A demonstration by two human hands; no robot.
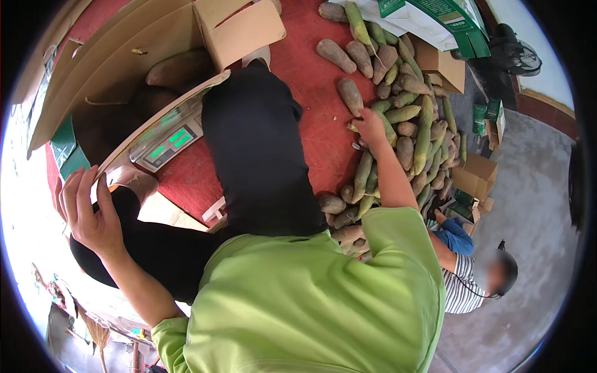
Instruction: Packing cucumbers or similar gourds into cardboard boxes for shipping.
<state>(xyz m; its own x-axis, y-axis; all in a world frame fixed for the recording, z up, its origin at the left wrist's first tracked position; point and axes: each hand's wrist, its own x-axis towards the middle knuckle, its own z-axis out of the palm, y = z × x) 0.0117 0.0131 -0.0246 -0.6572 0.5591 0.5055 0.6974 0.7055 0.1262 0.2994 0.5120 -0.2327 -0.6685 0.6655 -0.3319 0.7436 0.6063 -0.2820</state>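
My right hand (371,129) is closed at the lower end of a brownish, elongated root vegetable (350,96), at the left side of a large pile. Long green radishes (424,133) lie in that pile among stout, earthy-brown roots (405,152). At the left, my left hand (93,217) has its fingers bent around the near rim of a big open cardboard box (118,46). Deep in the box, partly in shadow, lie large brown roots (177,68). Between the box and my leg stands a digital scale (168,146) with lit green displays.
Red sheeting (311,99) covers the floor beneath the pile. Green-and-white cartons (429,25) stand at the far right, and an open brown box (476,177) beside the pile. A black fan (513,55) is by the wall. Another person (463,280) sits at the right.
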